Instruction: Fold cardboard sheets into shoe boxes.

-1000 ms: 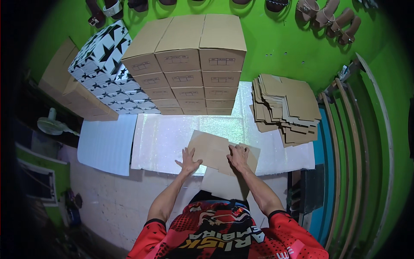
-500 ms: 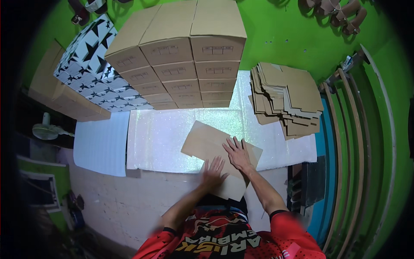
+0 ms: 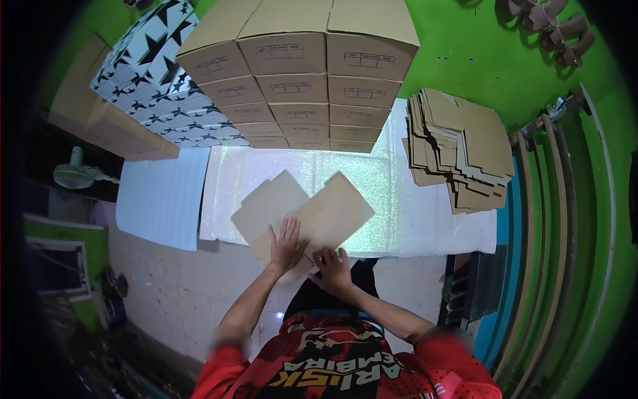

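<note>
A flat, pre-cut cardboard box blank [image 3: 340,207] lies at an angle over the near edge of the sparkly white tabletop [image 3: 399,233]. Two broad panels spread out from its middle, the left one looking paler. My left hand [image 3: 287,249] rests on it with the fingers stretched out and nothing grasped. At the blank's near edge, just right of that hand, my right hand [image 3: 333,267] has its fingers curled against the cardboard and pinches the edge. The exact fold under my right fingers is hidden.
Closed brown boxes [image 3: 292,86] are piled at the back. White boxes with black stars [image 3: 149,73] stand left of them. At the back right lies a stack of flat cardboard blanks [image 3: 488,139]. A white fan [image 3: 72,174] is far left; wooden rails [image 3: 560,253] run along the right.
The cardboard blank has turned and shifted left. My left hand moved left and up onto it, while my right hand came down and left to its near edge and curled. The view shifted slightly.
</note>
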`<state>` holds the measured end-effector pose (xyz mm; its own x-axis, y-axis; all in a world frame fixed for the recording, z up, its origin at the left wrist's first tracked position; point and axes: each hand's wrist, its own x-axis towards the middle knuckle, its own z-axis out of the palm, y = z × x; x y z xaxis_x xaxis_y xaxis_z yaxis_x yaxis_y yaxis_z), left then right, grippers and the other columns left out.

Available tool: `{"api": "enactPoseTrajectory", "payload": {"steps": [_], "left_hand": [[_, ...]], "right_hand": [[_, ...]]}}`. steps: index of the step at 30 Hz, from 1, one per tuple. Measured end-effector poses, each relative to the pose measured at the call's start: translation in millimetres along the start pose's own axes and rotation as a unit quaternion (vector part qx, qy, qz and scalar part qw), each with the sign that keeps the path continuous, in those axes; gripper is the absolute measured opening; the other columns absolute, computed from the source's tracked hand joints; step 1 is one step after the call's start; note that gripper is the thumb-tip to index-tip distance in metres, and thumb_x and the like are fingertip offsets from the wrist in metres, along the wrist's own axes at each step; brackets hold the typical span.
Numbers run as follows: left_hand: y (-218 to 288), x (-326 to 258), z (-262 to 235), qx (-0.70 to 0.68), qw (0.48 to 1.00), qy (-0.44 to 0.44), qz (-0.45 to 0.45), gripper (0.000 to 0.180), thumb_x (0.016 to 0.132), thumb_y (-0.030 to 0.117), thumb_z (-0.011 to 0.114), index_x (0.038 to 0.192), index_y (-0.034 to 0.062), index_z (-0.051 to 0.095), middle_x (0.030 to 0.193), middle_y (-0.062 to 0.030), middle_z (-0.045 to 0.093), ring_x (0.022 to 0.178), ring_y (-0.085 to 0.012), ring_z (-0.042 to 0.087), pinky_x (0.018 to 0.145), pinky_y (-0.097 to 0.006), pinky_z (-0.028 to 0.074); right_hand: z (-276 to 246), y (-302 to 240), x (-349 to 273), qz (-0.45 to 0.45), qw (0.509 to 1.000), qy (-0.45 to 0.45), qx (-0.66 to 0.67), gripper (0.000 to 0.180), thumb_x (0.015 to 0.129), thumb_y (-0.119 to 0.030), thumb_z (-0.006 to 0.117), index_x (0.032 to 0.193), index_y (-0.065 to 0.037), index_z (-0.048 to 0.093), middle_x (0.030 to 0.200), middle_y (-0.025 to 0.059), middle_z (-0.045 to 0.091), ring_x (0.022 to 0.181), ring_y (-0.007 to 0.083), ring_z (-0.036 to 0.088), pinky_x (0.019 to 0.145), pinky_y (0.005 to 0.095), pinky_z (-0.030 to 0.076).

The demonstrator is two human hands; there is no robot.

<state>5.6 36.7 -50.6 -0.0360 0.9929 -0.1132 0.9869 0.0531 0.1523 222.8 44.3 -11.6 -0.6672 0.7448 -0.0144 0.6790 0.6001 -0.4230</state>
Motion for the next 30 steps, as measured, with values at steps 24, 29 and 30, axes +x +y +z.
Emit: {"api": "enactPoseTrajectory", "payload": {"steps": [24,29,30], "left_hand": [[46,-18,-5,-0.124,0.991,0.014,0.049,0.09,0.095,0.066,0.062,0.167,0.0194,0.033,0.174,-0.014,0.025,0.163,-0.0329,0.017,0.124,-0.072,0.007],[39,-23,-10,-0.157,0.987,0.02,0.037,0.073,0.103,0.051,0.057,0.166,0.0203,0.035,0.173,-0.0131,0.028,0.161,-0.033,0.021,0.124,-0.071,0.009],[37,-22,-13,-0.15,0.987,0.023,0.052,0.069,0.105,0.047,0.055,0.166,0.0209,0.035,0.172,-0.0122,0.03,0.161,-0.0324,0.023,0.125,-0.07,0.01]], "right_hand": [[-47,100,75,-0.212,0.947,-0.178,-0.164,0.069,0.104,-0.061,0.05,0.164,-0.033,0.036,0.172,0.0049,0.031,0.158,0.0362,0.027,0.117,0.0765,0.03],[-47,88,64,-0.204,0.954,-0.144,-0.166,0.062,0.107,-0.055,0.047,0.165,-0.034,0.035,0.168,0.0051,0.039,0.154,0.0346,0.036,0.117,0.0754,0.029],[-48,87,62,-0.206,0.956,-0.125,-0.169,0.062,0.107,-0.053,0.048,0.165,-0.034,0.035,0.167,0.0052,0.041,0.153,0.0341,0.038,0.117,0.0742,0.029]]}}
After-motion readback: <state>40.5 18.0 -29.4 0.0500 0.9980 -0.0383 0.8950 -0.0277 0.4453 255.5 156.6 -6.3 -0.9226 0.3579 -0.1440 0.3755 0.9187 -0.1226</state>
